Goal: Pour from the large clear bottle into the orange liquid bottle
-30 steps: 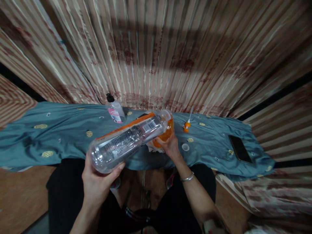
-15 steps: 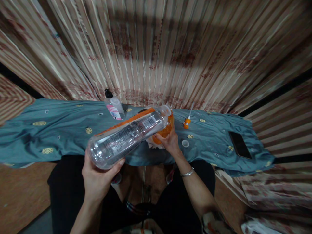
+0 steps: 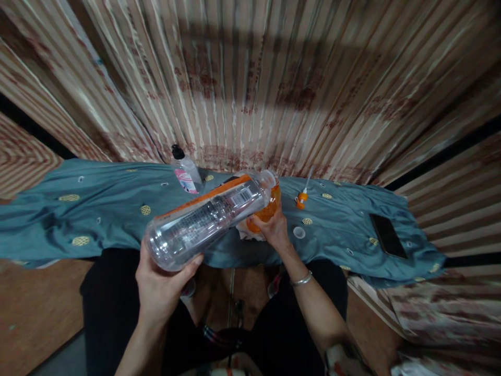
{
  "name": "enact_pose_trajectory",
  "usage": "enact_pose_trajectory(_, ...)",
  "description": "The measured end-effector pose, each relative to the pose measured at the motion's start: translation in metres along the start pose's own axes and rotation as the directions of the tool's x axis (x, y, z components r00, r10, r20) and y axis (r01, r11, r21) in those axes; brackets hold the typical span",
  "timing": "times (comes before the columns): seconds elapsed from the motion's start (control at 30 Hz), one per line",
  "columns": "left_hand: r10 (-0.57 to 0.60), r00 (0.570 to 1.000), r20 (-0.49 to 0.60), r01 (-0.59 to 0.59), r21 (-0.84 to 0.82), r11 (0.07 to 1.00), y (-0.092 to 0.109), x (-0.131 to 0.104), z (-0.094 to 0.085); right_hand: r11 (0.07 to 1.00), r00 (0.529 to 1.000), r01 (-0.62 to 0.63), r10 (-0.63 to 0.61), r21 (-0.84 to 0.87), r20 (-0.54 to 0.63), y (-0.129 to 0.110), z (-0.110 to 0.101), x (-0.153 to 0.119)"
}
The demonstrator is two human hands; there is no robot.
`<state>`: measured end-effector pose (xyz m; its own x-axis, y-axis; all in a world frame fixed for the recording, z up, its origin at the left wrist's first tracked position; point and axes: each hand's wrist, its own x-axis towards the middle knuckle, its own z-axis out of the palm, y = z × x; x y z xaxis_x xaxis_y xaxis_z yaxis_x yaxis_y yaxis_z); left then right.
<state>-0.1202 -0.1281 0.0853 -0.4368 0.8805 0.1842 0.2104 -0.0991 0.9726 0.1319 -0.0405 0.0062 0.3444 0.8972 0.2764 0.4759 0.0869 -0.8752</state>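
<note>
My left hand (image 3: 162, 284) grips the base of a large clear bottle (image 3: 207, 216) with an orange-edged label. The bottle is tilted, its mouth at the upper right over the orange bottle (image 3: 270, 208). My right hand (image 3: 275, 227) is wrapped round that orange bottle, whose top is partly hidden behind the clear one. Beneath them a crumpled white tissue (image 3: 248, 233) shows. To the right lie an orange and white pump head (image 3: 301, 199) with its tube and a small translucent cap (image 3: 299, 232).
A clear bottle with a black pump top and pink label (image 3: 187, 175) stands at the back left. A black phone (image 3: 388, 235) lies at the right on the teal cloth (image 3: 117, 209). Striped curtains (image 3: 250, 78) hang behind. Something dark is partly hidden behind the large bottle.
The whole view has shifted slightly, so everything appears a little to the right. Both hands keep their grips, and the large bottle stays tilted over the orange one.
</note>
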Motion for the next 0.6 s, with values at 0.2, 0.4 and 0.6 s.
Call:
enact_pose_trajectory(0.2,-0.038,0.999,0.014,0.039,-0.025,0.999,0.0009,0.0005,0.0021,1.0,1.0,0.003,-0.003,-0.005,-0.009,0.0019,0.0012,0.0)
enact_pose_trajectory(0.4,-0.032,0.999,0.023,0.032,-0.022,0.999,0.0045,0.001,0.0017,1.0,1.0,0.01,-0.01,0.01,-0.014,0.0018,0.0017,-0.0005)
enact_pose_trajectory(0.6,-0.021,0.999,0.038,0.023,-0.031,0.999,-0.001,0.0036,-0.0001,1.0,0.999,0.002,-0.002,0.003,-0.036,0.0039,0.0039,-0.0008)
